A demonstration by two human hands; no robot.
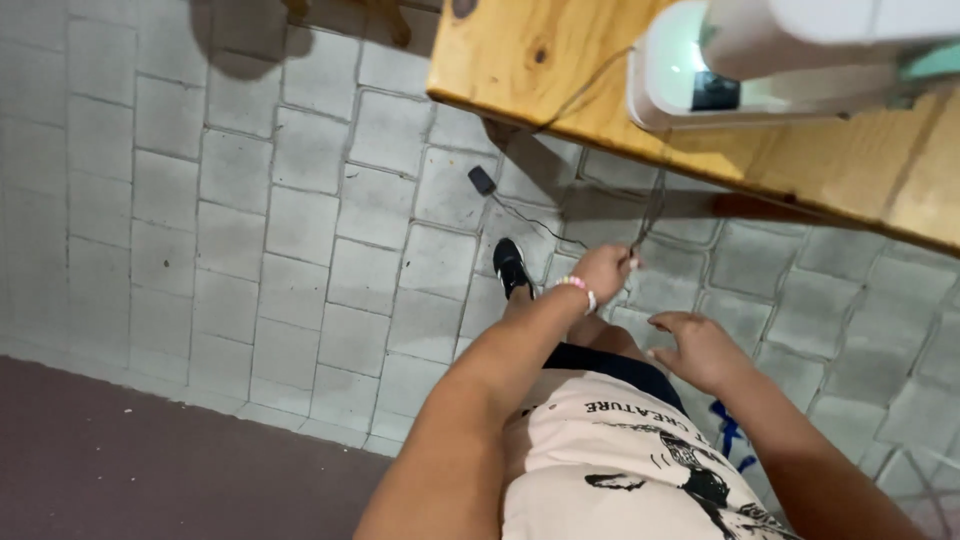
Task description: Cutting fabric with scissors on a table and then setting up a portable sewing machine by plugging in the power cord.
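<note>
My left hand (603,268) is closed in a pinch on a thin dark cord (652,205) that hangs down from under the wooden table (520,60). A beaded bracelet circles that wrist. My right hand (698,345) hovers just below and to the right, fingers spread, holding nothing. A white sewing machine (760,60) sits on the table top above both hands. A small black plug or adapter (482,180) lies on the floor, with a thin wire trailing from it toward the table's shadow.
The floor is grey paving blocks (300,230), with a dark reddish strip (130,460) at the lower left. My black shoe (511,266) rests on the blocks under the table edge. Wooden furniture legs (395,20) stand at the top.
</note>
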